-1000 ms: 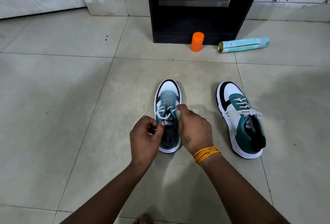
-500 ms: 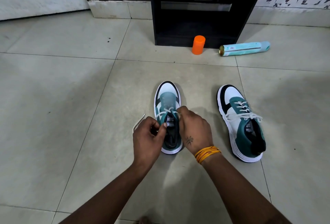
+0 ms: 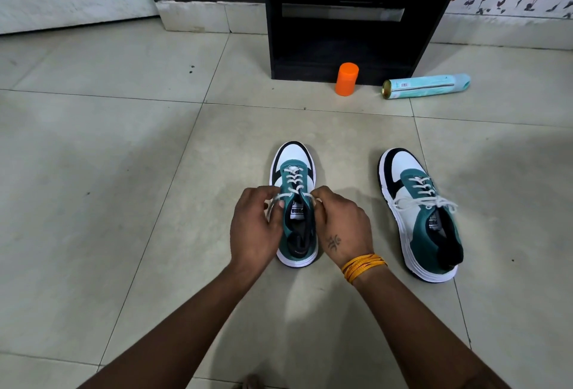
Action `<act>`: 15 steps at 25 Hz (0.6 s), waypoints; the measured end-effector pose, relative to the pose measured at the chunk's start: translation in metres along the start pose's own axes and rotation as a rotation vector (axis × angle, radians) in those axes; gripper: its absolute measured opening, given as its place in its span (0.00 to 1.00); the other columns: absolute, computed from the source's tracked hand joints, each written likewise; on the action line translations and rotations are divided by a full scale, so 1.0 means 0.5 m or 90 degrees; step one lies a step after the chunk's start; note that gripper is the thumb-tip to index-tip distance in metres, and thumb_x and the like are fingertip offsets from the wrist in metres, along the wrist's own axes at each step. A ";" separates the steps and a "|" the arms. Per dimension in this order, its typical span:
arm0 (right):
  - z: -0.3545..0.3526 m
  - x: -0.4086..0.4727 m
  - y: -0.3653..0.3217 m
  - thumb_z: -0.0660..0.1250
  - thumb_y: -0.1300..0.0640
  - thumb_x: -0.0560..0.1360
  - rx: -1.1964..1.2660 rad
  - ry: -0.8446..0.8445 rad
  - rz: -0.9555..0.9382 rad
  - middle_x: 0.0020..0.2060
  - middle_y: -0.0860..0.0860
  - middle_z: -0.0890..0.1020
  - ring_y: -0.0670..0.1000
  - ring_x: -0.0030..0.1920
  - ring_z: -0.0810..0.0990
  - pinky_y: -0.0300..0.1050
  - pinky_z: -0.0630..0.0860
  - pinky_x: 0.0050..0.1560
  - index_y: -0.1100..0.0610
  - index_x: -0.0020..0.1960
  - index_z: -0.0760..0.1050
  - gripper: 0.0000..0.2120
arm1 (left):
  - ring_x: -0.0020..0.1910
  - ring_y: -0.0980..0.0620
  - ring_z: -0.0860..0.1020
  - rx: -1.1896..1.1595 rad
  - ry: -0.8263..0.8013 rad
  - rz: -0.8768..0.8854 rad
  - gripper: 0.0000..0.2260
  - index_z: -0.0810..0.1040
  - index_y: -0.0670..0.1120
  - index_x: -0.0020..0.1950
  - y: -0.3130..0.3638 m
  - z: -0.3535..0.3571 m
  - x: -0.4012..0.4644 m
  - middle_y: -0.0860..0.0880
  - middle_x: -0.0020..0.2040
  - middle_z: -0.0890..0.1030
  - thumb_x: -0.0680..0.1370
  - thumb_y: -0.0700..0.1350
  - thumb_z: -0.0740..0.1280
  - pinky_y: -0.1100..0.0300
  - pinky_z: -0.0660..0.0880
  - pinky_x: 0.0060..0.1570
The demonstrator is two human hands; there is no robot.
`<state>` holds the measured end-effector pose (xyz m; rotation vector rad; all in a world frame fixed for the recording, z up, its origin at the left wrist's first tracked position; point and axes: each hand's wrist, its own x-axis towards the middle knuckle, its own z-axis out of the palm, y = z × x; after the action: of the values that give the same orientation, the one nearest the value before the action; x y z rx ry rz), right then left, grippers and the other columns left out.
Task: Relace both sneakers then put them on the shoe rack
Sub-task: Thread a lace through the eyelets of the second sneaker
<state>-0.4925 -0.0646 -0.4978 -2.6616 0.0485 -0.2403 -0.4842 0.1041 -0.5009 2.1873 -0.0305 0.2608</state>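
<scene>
From the head view, a teal, white and black sneaker (image 3: 296,202) is seen standing upright on the tiled floor (image 3: 93,202), toe pointing away. Its white lace (image 3: 293,182) is crossed through the eyelets. One lace end is pinched in the curled fingers of the left hand (image 3: 255,229) and the other in those of the right hand (image 3: 344,227), though the exact pinch is partly hidden by the fingers. A second sneaker (image 3: 418,215), laced and tied, is set well apart to the right. The dark shoe rack (image 3: 341,26) is seen beyond, with an orange cap (image 3: 346,79) and a lying spray can (image 3: 426,86) just before it.
</scene>
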 end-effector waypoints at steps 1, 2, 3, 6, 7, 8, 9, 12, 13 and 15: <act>0.001 0.000 0.003 0.56 0.48 0.85 0.000 -0.003 0.003 0.43 0.52 0.84 0.61 0.41 0.81 0.51 0.76 0.38 0.51 0.56 0.74 0.11 | 0.48 0.55 0.80 -0.001 -0.013 0.008 0.04 0.83 0.50 0.54 0.001 -0.001 0.013 0.55 0.50 0.81 0.81 0.43 0.70 0.52 0.79 0.47; 0.000 0.000 0.005 0.55 0.47 0.85 -0.003 -0.006 0.006 0.42 0.52 0.83 0.61 0.41 0.81 0.51 0.76 0.38 0.51 0.56 0.74 0.11 | 0.48 0.55 0.80 -0.016 -0.031 0.006 0.03 0.83 0.50 0.51 0.001 -0.003 0.024 0.55 0.48 0.82 0.81 0.42 0.71 0.50 0.79 0.48; 0.000 0.000 0.008 0.55 0.47 0.85 -0.007 -0.006 0.009 0.42 0.52 0.83 0.61 0.41 0.81 0.51 0.76 0.38 0.51 0.55 0.74 0.12 | 0.47 0.55 0.81 -0.040 -0.046 -0.023 0.03 0.82 0.49 0.48 0.003 -0.006 0.032 0.56 0.45 0.83 0.81 0.42 0.70 0.49 0.79 0.49; -0.004 0.002 0.013 0.56 0.49 0.84 -0.024 0.010 0.037 0.43 0.52 0.82 0.62 0.42 0.80 0.50 0.74 0.36 0.51 0.55 0.74 0.10 | 0.45 0.52 0.83 -0.150 -0.054 -0.170 0.07 0.82 0.50 0.43 0.004 -0.015 0.042 0.54 0.41 0.85 0.81 0.44 0.69 0.44 0.80 0.52; -0.004 0.004 0.013 0.57 0.50 0.84 -0.029 0.018 0.039 0.45 0.52 0.81 0.61 0.43 0.80 0.49 0.72 0.36 0.51 0.55 0.75 0.09 | 0.45 0.50 0.84 -0.169 -0.054 -0.196 0.07 0.82 0.50 0.42 0.005 -0.017 0.040 0.53 0.41 0.85 0.81 0.45 0.68 0.42 0.81 0.53; -0.006 0.005 0.009 0.59 0.52 0.83 -0.032 0.025 0.042 0.47 0.52 0.79 0.60 0.45 0.80 0.48 0.72 0.36 0.51 0.55 0.77 0.09 | 0.45 0.48 0.84 -0.180 -0.061 -0.210 0.07 0.82 0.50 0.42 0.008 -0.020 0.038 0.53 0.41 0.85 0.80 0.45 0.68 0.41 0.81 0.53; -0.008 0.007 0.005 0.61 0.53 0.82 -0.026 0.031 0.049 0.48 0.52 0.78 0.58 0.47 0.79 0.47 0.72 0.37 0.51 0.55 0.78 0.08 | 0.45 0.47 0.84 -0.183 -0.071 -0.218 0.07 0.82 0.50 0.41 0.011 -0.024 0.038 0.52 0.40 0.85 0.79 0.46 0.69 0.41 0.81 0.53; -0.031 0.014 -0.015 0.67 0.54 0.77 0.093 0.027 0.141 0.46 0.48 0.82 0.55 0.46 0.81 0.47 0.77 0.42 0.50 0.50 0.80 0.04 | 0.35 0.47 0.82 -0.180 -0.092 -0.234 0.08 0.84 0.50 0.41 0.029 -0.047 0.047 0.50 0.36 0.84 0.80 0.45 0.71 0.51 0.82 0.42; -0.041 0.019 -0.021 0.68 0.54 0.75 0.161 0.016 0.185 0.42 0.47 0.84 0.53 0.43 0.82 0.47 0.78 0.44 0.49 0.48 0.80 0.04 | 0.31 0.50 0.79 -0.190 -0.094 -0.240 0.07 0.84 0.49 0.42 0.038 -0.057 0.053 0.49 0.35 0.83 0.80 0.43 0.71 0.56 0.79 0.36; -0.066 0.030 -0.035 0.67 0.54 0.71 0.296 -0.009 0.236 0.36 0.47 0.84 0.51 0.39 0.83 0.48 0.80 0.45 0.48 0.47 0.79 0.05 | 0.27 0.53 0.75 -0.230 -0.101 -0.261 0.06 0.85 0.47 0.44 0.057 -0.077 0.067 0.49 0.32 0.81 0.80 0.42 0.72 0.61 0.73 0.30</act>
<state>-0.4835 -0.0649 -0.4585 -2.1424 0.4238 -0.0949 -0.4616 0.1208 -0.4499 1.7992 0.2600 -0.1427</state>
